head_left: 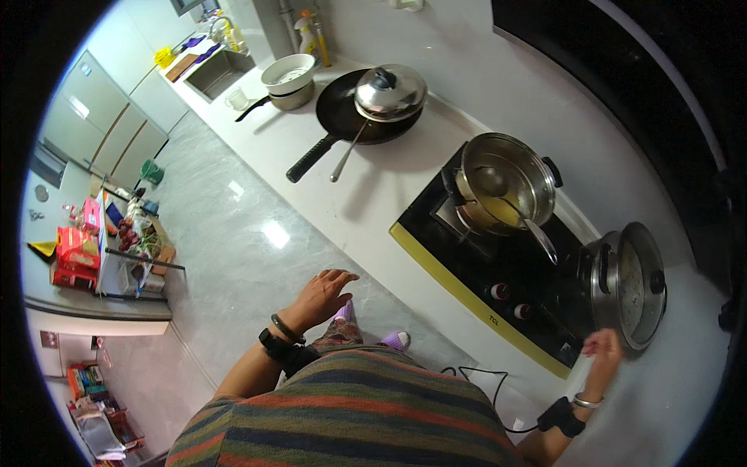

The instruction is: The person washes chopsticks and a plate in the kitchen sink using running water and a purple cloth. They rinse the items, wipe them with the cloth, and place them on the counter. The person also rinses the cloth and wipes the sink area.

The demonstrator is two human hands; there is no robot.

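Note:
My left hand [320,297] hangs in front of the counter, above the floor, with its fingers stretched out and nothing in it. Over by the right end of the hob is my right hand [604,355], slightly blurred, close to a steel pot [601,272] with a glass lid [640,284] tilted against its right side. Whether this hand touches the pot I cannot tell. On the burner stands an uncovered steel pot [475,194] holding yellowish liquid. A ladle [542,240] rests in it, its handle over the rim.
A black frying pan [334,117] sits on the counter [373,202], with a domed steel lid [393,92] and a long-handled spoon [350,152]. Left of it, a white colander [286,71] tops a saucepan [294,99]. A sink [220,75] lies farther left. Black cable [502,389] hangs below the counter.

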